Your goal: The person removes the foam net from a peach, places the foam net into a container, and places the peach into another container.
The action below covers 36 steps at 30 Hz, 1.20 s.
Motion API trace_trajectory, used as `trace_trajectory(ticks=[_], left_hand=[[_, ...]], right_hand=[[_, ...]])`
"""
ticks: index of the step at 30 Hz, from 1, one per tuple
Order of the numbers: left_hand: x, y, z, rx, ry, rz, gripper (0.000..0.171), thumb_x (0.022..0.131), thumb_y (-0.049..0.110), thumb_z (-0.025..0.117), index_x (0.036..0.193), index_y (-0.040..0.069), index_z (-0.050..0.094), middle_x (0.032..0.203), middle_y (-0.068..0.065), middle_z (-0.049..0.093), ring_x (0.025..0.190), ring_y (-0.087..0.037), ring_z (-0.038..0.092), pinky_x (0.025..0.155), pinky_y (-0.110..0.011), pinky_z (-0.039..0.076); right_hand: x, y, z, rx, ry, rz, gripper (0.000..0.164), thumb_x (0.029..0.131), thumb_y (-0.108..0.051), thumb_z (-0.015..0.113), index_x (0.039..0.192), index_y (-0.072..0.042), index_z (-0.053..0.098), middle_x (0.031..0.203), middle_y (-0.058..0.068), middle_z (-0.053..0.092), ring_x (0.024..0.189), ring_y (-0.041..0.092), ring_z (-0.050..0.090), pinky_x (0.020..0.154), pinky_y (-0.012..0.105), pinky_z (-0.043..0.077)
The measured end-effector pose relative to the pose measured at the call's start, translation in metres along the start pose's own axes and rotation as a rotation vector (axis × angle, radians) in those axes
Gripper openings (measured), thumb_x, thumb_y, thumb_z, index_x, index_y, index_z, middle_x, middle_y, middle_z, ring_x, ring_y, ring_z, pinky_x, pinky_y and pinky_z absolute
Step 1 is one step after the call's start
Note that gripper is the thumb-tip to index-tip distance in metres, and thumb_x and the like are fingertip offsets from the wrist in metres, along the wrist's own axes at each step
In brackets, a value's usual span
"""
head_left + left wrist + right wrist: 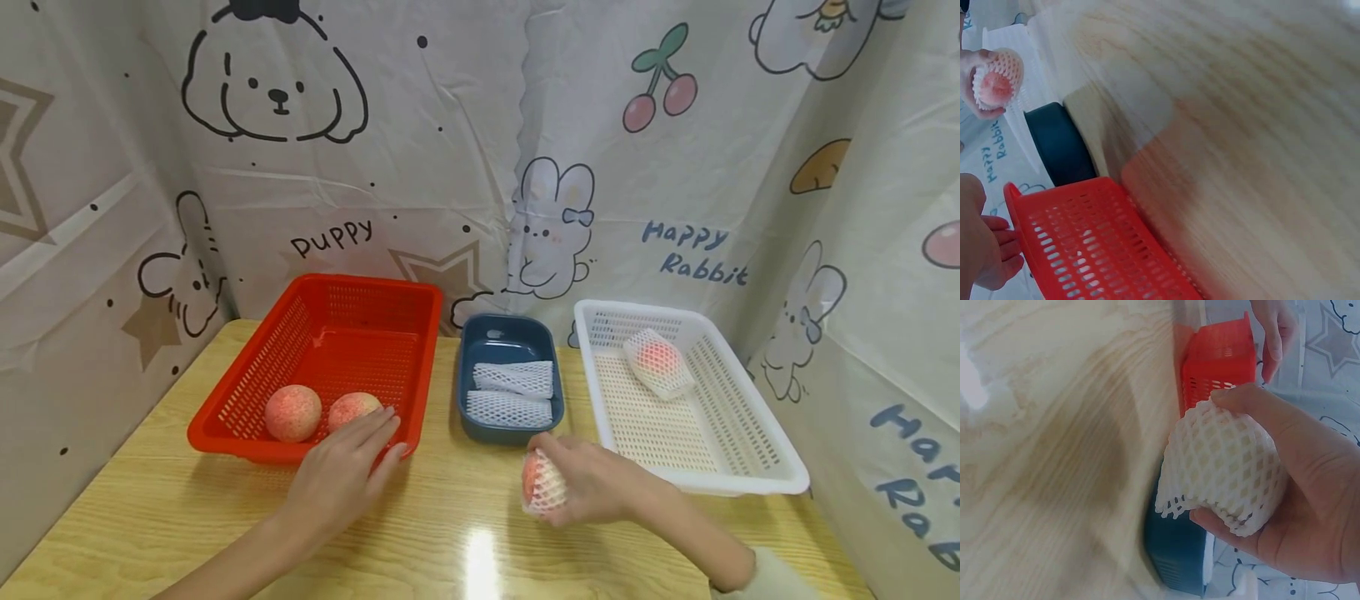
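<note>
My right hand (600, 483) grips a peach (530, 479) wrapped in a white foam net sleeve (1222, 462), held over the table in front of the blue tray. In the right wrist view the thumb and fingers curl round the sleeve, whose ragged end faces the camera. My left hand (341, 471) reaches over the near rim of the red basket (311, 279), fingers extended and overlapping a bare peach (352, 408) inside. Another bare peach (292, 413) lies to its left in the basket. In the left wrist view the fingers (1007, 240) are beside the basket's rim.
Between the baskets stands a dark blue tray (472, 329) with white foam net sleeves (510, 408) in it. At the right, a white basket (750, 396) contains one netted peach (660, 358). A patterned curtain (450, 125) rises behind the wooden table (420, 533).
</note>
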State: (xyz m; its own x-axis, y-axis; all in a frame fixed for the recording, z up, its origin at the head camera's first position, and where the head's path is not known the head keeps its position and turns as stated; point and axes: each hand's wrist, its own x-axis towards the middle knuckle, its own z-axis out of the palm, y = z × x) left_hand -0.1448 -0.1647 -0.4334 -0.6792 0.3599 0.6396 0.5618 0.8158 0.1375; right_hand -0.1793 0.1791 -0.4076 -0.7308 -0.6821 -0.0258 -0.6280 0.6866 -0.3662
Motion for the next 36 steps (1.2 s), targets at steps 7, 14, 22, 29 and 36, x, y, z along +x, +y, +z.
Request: trace_trajectory(ticks=[7, 14, 22, 29, 36], left_hand=[[-0.009, -0.008, 0.002, 0.008, 0.014, 0.025, 0.039, 0.087, 0.021, 0.072, 0.117, -0.004, 0.071, 0.119, -0.019, 0.068, 0.106, -0.035, 0.067, 0.088, -0.051, 0.055], [-0.014, -0.011, 0.001, 0.035, -0.012, -0.002, 0.041, 0.084, 0.019, 0.076, 0.119, -0.003, 0.070, 0.121, -0.018, 0.068, 0.106, -0.034, 0.067, 0.088, -0.050, 0.055], [-0.018, -0.017, -0.001, 0.035, 0.009, -0.001, 0.041, 0.099, 0.032, 0.060, 0.120, -0.003, 0.070, 0.120, -0.017, 0.068, 0.106, -0.034, 0.067, 0.086, -0.051, 0.056], [-0.021, -0.019, 0.000, 0.051, 0.013, 0.031, 0.037, 0.094, 0.025, 0.065, 0.116, -0.004, 0.071, 0.117, -0.019, 0.068, 0.103, -0.036, 0.067, 0.087, -0.052, 0.055], [-0.022, -0.018, 0.001, 0.067, 0.053, 0.068, 0.060, 0.109, 0.041, 0.035, 0.113, -0.006, 0.072, 0.113, -0.020, 0.070, 0.102, -0.035, 0.068, 0.088, -0.052, 0.054]], right_hand=[[0.004, 0.000, 0.013, -0.020, -0.008, -0.020, 0.079, 0.066, -0.037, 0.088, 0.130, -0.012, 0.050, 0.103, 0.004, 0.062, 0.080, 0.012, 0.057, 0.063, 0.024, 0.051], [0.005, -0.001, 0.020, 0.003, -0.046, -0.002, 0.080, 0.067, -0.042, 0.086, 0.132, -0.012, 0.049, 0.102, 0.000, 0.061, 0.076, 0.009, 0.056, 0.060, 0.023, 0.050], [0.007, -0.003, 0.027, -0.005, -0.067, 0.013, 0.079, 0.067, -0.043, 0.086, 0.131, -0.015, 0.050, 0.104, 0.001, 0.061, 0.080, 0.011, 0.057, 0.065, 0.025, 0.051], [0.008, -0.003, 0.033, 0.021, -0.098, 0.015, 0.079, 0.066, -0.042, 0.087, 0.131, -0.015, 0.050, 0.103, 0.002, 0.062, 0.082, 0.010, 0.058, 0.067, 0.025, 0.052], [0.008, -0.005, 0.036, 0.020, -0.110, 0.018, 0.079, 0.065, -0.041, 0.087, 0.130, -0.016, 0.049, 0.101, 0.000, 0.061, 0.080, 0.009, 0.057, 0.066, 0.024, 0.051]])
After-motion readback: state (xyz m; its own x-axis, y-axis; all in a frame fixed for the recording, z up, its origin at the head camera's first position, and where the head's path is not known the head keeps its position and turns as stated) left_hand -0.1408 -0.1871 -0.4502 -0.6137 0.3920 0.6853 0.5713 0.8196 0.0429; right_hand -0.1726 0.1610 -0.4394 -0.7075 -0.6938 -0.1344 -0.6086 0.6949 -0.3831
